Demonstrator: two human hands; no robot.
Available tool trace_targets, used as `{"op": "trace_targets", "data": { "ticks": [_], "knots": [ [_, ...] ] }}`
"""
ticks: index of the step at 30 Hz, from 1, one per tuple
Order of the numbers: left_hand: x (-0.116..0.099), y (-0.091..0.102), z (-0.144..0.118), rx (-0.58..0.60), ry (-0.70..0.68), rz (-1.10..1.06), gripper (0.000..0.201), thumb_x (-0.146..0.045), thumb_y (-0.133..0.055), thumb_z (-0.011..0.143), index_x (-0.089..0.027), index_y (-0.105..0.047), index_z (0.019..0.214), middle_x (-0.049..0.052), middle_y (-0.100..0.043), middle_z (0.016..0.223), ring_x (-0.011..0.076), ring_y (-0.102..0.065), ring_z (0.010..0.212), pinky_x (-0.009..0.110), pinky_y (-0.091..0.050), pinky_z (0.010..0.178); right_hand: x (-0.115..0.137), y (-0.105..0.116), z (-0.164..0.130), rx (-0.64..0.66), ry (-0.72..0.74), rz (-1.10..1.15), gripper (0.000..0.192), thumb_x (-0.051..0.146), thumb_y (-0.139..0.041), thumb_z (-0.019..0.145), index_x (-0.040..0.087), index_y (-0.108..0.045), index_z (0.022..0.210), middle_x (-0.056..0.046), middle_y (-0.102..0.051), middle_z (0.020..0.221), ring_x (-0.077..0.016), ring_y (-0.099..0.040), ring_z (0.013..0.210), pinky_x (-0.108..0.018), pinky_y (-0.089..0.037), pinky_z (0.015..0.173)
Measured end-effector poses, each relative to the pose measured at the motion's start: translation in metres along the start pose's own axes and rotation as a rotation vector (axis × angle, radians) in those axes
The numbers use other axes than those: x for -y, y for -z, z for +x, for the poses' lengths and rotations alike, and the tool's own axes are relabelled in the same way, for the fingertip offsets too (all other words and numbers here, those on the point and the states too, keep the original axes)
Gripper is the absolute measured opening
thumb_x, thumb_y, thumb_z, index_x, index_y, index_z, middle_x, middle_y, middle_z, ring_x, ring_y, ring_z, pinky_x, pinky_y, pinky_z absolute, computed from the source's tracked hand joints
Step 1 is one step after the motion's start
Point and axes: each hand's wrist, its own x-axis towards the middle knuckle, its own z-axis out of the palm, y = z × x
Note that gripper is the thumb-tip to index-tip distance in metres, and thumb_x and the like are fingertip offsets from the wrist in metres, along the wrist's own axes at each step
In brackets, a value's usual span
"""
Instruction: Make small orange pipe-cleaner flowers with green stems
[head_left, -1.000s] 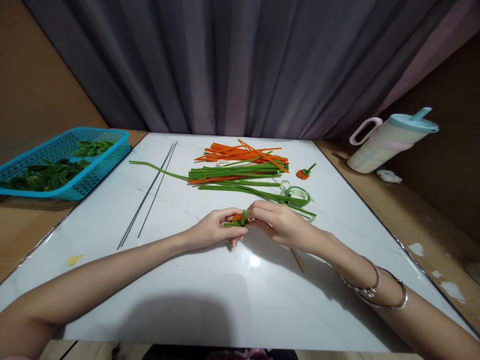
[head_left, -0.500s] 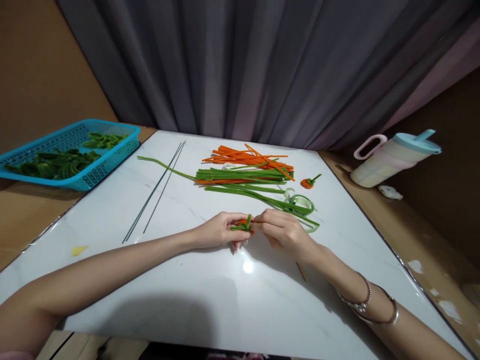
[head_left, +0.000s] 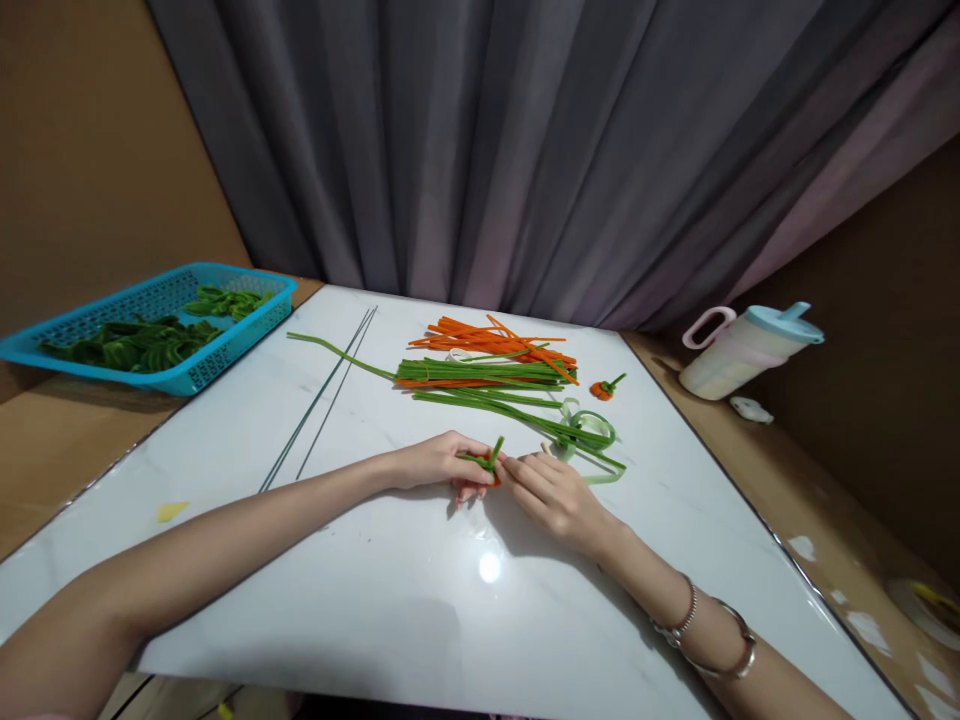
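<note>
My left hand (head_left: pixel 448 465) is closed around a small pipe-cleaner pumpkin (head_left: pixel 493 464), orange with a green stem sticking up and a green strand to its left. At its right side the fingertips of my right hand (head_left: pixel 553 497) pinch its edge; just what lies between them is hidden. A pale stick end (head_left: pixel 546 449) pokes out above my right hand. Beyond my hands lie loose green pipe cleaners (head_left: pixel 510 408), a bundle of green pipe cleaners (head_left: pixel 484 372) and a pile of orange pipe cleaners (head_left: pixel 480 335). A second small pumpkin (head_left: pixel 602 390) sits at the right.
A roll of green tape (head_left: pixel 594 430) lies past my right hand. Thin dark wires (head_left: pixel 319 400) and a yellow scrap (head_left: pixel 172 511) are on the left. A blue basket (head_left: pixel 180 382) holds green pieces. A tumbler (head_left: pixel 739 352) stands at the right beside a white lump (head_left: pixel 751 410).
My right hand has turned and lowered slightly at the pumpkin, and the pale stick end now shows above it. The view has shifted a little.
</note>
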Motion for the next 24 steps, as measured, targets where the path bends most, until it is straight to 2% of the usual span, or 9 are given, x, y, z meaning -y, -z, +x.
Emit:
{"op": "trace_targets", "data": {
  "ticks": [3,7,10,12,15,19,22,24],
  "knots": [
    [0.001,0.003,0.001,0.018,0.023,-0.038,0.018,-0.027,-0.065,0.075,-0.011,-0.058,0.075,0.0,-0.055,0.058,0.0079,-0.05,0.046,0.019,-0.042,0.042,-0.001,-0.003,0.002,-0.004,0.019,-0.036,0.021,0.005,-0.038,0.091,0.004,-0.057,0.101,-0.014,-0.065,0.083,-0.0188,-0.055,0.069,-0.032,-0.045,0.06],
    [0.001,0.001,0.002,0.004,0.033,-0.036,0.02,-0.027,-0.067,0.073,-0.01,-0.059,0.079,-0.001,-0.056,0.058,0.0076,-0.05,0.046,0.018,-0.044,0.042,-0.003,-0.003,0.0,-0.011,0.009,-0.046,0.024,0.005,-0.033,0.093,0.005,-0.055,0.104,-0.011,-0.063,0.077,-0.0172,-0.053,0.066,-0.03,-0.043,0.059],
    [0.004,-0.003,0.005,-0.049,0.019,-0.033,0.032,-0.034,-0.065,0.077,-0.012,-0.054,0.097,0.0,-0.06,0.062,0.0079,-0.052,0.046,0.018,-0.045,0.042,-0.005,-0.005,-0.004,-0.041,-0.026,-0.063,0.025,0.006,-0.031,0.094,0.006,-0.053,0.105,-0.008,-0.06,0.07,-0.016,-0.051,0.062,-0.029,-0.039,0.057],
    [0.007,-0.006,0.007,-0.103,-0.013,-0.015,0.043,-0.042,-0.062,0.079,-0.015,-0.044,0.108,0.0,-0.061,0.06,0.0109,-0.054,0.044,0.02,-0.045,0.037,-0.007,-0.007,-0.006,-0.061,-0.051,-0.075,0.023,0.007,-0.032,0.094,0.006,-0.053,0.103,-0.006,-0.058,0.067,-0.0157,-0.051,0.061,-0.028,-0.038,0.056],
    [0.013,-0.01,0.009,-0.191,-0.061,0.024,0.043,-0.05,-0.057,0.08,-0.02,-0.036,0.103,-0.004,-0.058,0.056,0.0111,-0.05,0.037,0.018,-0.037,0.03,-0.009,-0.009,-0.007,-0.079,-0.079,-0.083,0.022,0.008,-0.032,0.094,0.006,-0.054,0.099,-0.004,-0.055,0.063,-0.0149,-0.049,0.057,-0.027,-0.035,0.054],
    [0.015,-0.014,0.009,-0.313,-0.127,0.139,0.034,-0.051,-0.051,0.085,-0.021,-0.038,0.097,-0.009,-0.05,0.052,0.0042,-0.035,0.031,0.013,-0.024,0.03,-0.008,-0.009,-0.005,-0.088,-0.09,-0.085,0.023,0.007,-0.031,0.094,0.007,-0.054,0.097,-0.003,-0.054,0.061,-0.0139,-0.046,0.054,-0.027,-0.034,0.053],
    [0.013,-0.016,0.008,-0.388,-0.203,0.296,0.027,-0.045,-0.049,0.088,-0.018,-0.046,0.09,-0.01,-0.041,0.047,0.0045,-0.034,0.038,0.016,-0.031,0.041,-0.007,-0.008,-0.005,-0.1,-0.079,-0.089,0.025,0.007,-0.029,0.094,0.007,-0.054,0.097,-0.002,-0.053,0.06,-0.0136,-0.046,0.053,-0.026,-0.034,0.053],
    [0.011,-0.016,0.007,-0.444,-0.24,0.436,0.026,-0.041,-0.05,0.088,-0.016,-0.053,0.084,-0.007,-0.045,0.052,0.0064,-0.04,0.046,0.019,-0.034,0.049,-0.007,-0.009,-0.006,-0.101,-0.079,-0.088,0.026,0.008,-0.028,0.095,0.007,-0.054,0.096,-0.002,-0.053,0.06,-0.0137,-0.045,0.053,-0.027,-0.035,0.053]
  ]
}}
